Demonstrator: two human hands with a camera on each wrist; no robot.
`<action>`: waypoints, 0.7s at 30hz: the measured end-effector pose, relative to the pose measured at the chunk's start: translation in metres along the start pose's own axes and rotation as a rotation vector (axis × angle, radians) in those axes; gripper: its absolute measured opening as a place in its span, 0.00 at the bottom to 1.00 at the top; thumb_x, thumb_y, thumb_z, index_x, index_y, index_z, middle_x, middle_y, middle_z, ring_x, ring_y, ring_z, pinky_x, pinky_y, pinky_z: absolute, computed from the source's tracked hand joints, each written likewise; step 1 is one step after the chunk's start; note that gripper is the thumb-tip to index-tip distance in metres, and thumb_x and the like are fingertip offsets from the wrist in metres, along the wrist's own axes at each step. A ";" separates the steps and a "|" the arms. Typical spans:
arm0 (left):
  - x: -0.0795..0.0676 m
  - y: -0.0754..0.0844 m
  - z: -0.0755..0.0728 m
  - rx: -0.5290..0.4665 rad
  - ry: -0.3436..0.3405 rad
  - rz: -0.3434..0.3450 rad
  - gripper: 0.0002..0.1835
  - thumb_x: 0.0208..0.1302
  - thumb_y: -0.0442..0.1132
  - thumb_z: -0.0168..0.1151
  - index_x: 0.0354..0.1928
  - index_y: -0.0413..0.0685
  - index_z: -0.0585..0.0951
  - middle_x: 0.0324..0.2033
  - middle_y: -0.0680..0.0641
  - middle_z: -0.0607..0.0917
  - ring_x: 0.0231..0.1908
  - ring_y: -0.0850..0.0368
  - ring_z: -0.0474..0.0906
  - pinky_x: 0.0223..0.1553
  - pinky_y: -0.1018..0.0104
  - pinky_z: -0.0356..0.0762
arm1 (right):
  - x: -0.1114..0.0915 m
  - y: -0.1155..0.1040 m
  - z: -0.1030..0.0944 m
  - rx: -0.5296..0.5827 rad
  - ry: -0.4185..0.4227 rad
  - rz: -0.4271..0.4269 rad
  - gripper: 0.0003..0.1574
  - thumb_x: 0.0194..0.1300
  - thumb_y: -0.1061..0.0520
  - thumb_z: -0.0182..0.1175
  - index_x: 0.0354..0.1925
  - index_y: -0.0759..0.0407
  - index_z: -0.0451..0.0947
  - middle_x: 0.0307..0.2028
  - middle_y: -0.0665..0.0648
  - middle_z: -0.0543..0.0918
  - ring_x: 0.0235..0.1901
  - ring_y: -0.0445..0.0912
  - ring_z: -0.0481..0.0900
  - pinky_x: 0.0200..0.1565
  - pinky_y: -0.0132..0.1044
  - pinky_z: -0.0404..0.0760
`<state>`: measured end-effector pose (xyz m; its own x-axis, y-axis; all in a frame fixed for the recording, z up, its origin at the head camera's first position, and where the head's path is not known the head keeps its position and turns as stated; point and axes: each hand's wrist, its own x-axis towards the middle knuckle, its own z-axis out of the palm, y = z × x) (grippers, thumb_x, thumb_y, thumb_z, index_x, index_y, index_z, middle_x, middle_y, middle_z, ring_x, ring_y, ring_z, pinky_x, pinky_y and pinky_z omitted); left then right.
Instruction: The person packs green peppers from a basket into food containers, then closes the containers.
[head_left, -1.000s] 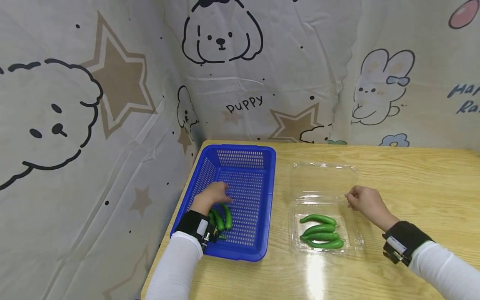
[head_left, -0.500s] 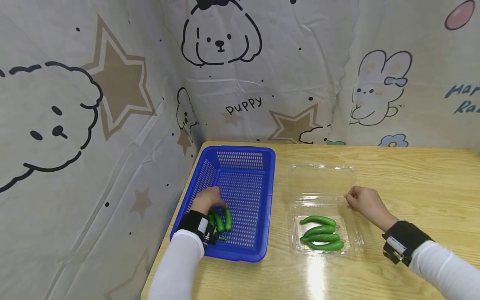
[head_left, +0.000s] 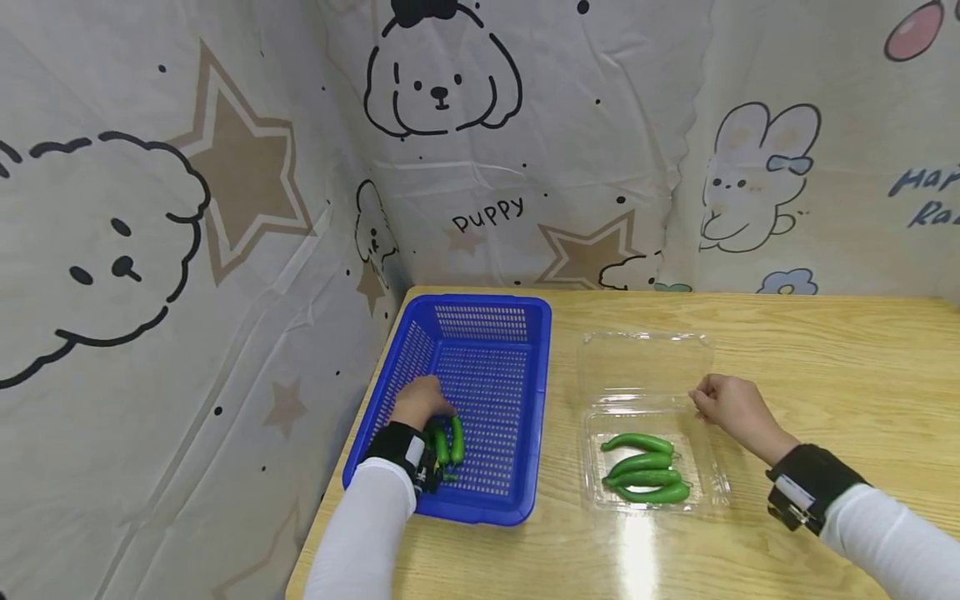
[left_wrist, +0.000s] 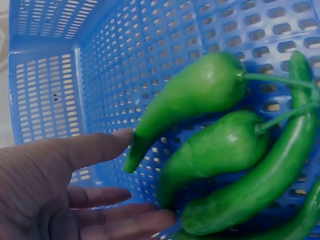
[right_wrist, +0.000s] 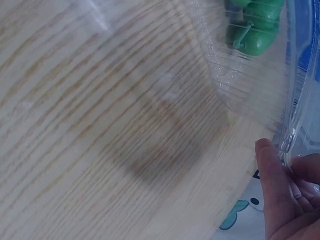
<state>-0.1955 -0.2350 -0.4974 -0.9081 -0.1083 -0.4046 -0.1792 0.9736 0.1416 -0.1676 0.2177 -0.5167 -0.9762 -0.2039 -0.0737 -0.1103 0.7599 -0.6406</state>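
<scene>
My left hand (head_left: 422,402) is inside the blue rectangular perforated plastic basket (head_left: 544,400), near its left long wall; that wall stands close to the pale printed cloth (head_left: 465,158). Perforated base extends ahead and to the right of my knuckles. A narrow strip of pale wood-grain tabletop (head_left: 825,358) separates the basket from the clear hinged plastic container (head_left: 586,458), lid unfolded to the rear. More tabletop runs on past my right hand (head_left: 738,414), which is at the container's right edge, by the hinge.

Writing: "PUPPY" on the cloth; at far right, letters "HAP" and "RA", cut by the frame edge.

Peppers: four curved glossy green peppers (head_left: 647,478) lie roughly side by side in the container's base. The basket's slender green peppers (head_left: 457,440) are partly hidden by my wrist from above; the left wrist view shows at least four, stems included. There my thumb meets one narrow tip, fingers extended, well parted from the thumb; fingertip contact I cannot tell. The right wrist view shows thumb and fingers pinching the clear edge.
</scene>
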 end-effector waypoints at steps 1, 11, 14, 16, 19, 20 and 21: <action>0.000 0.000 0.001 -0.009 0.000 0.010 0.29 0.45 0.44 0.73 0.49 0.36 0.79 0.44 0.38 0.83 0.44 0.44 0.79 0.49 0.50 0.76 | 0.000 0.001 0.000 0.000 0.002 -0.001 0.12 0.66 0.61 0.54 0.31 0.70 0.77 0.20 0.54 0.80 0.20 0.41 0.76 0.20 0.32 0.71; 0.001 0.018 0.011 -0.057 0.014 0.061 0.34 0.43 0.44 0.76 0.49 0.31 0.75 0.44 0.36 0.81 0.45 0.43 0.78 0.50 0.53 0.76 | -0.001 0.003 -0.001 0.018 -0.007 0.000 0.12 0.67 0.61 0.54 0.31 0.70 0.77 0.20 0.55 0.80 0.20 0.41 0.76 0.19 0.32 0.71; -0.001 0.027 0.013 -0.029 -0.009 0.051 0.37 0.41 0.45 0.77 0.51 0.32 0.73 0.46 0.36 0.80 0.47 0.41 0.78 0.51 0.52 0.75 | -0.002 0.003 -0.002 0.020 -0.011 0.001 0.12 0.67 0.61 0.53 0.31 0.70 0.77 0.20 0.55 0.80 0.21 0.42 0.77 0.20 0.32 0.72; -0.002 0.031 0.014 0.015 -0.014 0.047 0.37 0.41 0.46 0.78 0.51 0.32 0.73 0.48 0.37 0.80 0.50 0.41 0.77 0.54 0.52 0.74 | -0.002 0.003 -0.002 0.015 -0.007 0.000 0.12 0.67 0.61 0.53 0.31 0.69 0.77 0.20 0.54 0.80 0.21 0.41 0.77 0.20 0.32 0.72; -0.004 0.037 0.013 0.098 -0.021 0.035 0.35 0.41 0.47 0.78 0.50 0.34 0.77 0.49 0.39 0.80 0.50 0.43 0.77 0.53 0.52 0.75 | -0.001 0.005 -0.002 0.011 0.001 -0.004 0.12 0.67 0.61 0.53 0.30 0.69 0.77 0.20 0.54 0.80 0.21 0.41 0.77 0.19 0.32 0.71; -0.004 0.038 0.013 0.129 -0.022 0.029 0.34 0.41 0.48 0.77 0.49 0.35 0.78 0.48 0.39 0.80 0.49 0.44 0.78 0.52 0.53 0.75 | -0.001 0.005 -0.003 0.014 0.001 -0.006 0.12 0.67 0.60 0.53 0.30 0.69 0.77 0.20 0.54 0.79 0.21 0.41 0.76 0.19 0.32 0.71; -0.004 0.039 0.012 0.154 -0.028 0.021 0.32 0.41 0.48 0.77 0.47 0.36 0.79 0.47 0.40 0.81 0.48 0.44 0.78 0.51 0.53 0.76 | -0.002 0.005 -0.003 0.016 0.002 -0.007 0.13 0.67 0.60 0.53 0.30 0.68 0.77 0.19 0.53 0.79 0.21 0.41 0.76 0.19 0.32 0.71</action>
<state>-0.1939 -0.1939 -0.5014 -0.8997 -0.0841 -0.4283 -0.0980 0.9951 0.0105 -0.1672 0.2240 -0.5177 -0.9759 -0.2078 -0.0672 -0.1144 0.7484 -0.6533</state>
